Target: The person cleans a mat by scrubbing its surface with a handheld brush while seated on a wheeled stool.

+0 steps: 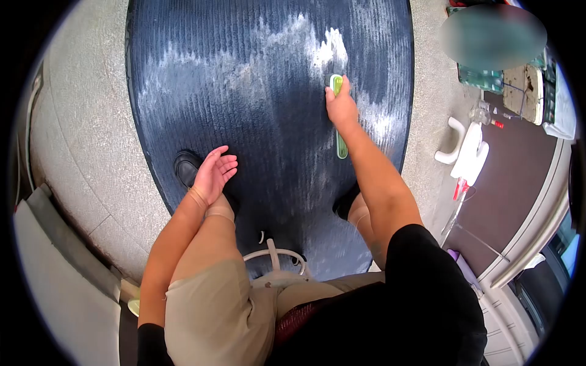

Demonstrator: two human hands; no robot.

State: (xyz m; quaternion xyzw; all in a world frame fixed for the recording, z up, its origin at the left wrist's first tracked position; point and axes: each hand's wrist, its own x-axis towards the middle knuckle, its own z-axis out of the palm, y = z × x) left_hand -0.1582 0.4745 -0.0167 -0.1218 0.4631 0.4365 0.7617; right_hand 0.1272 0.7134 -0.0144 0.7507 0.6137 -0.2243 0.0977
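Observation:
Under me lies a dark blue ribbed mat (287,140) with streaks of white foam (329,49) on its far part. My right hand (343,110) is closed around a green and white scrub brush (341,145), held lengthwise against the mat. Its bristles are hidden underneath. Beside my left knee, my left hand (212,177) is palm up with fingers apart, holding nothing. The wrist rests at the knee, near my black shoe (187,168).
A round-based stool (273,256) is beneath me. Pale concrete (91,134) borders the mat. On the right are white plastic pieces (470,149), a dark brown panel (506,177) and stacked green items (482,78). A grey padded piece (67,262) stands at left.

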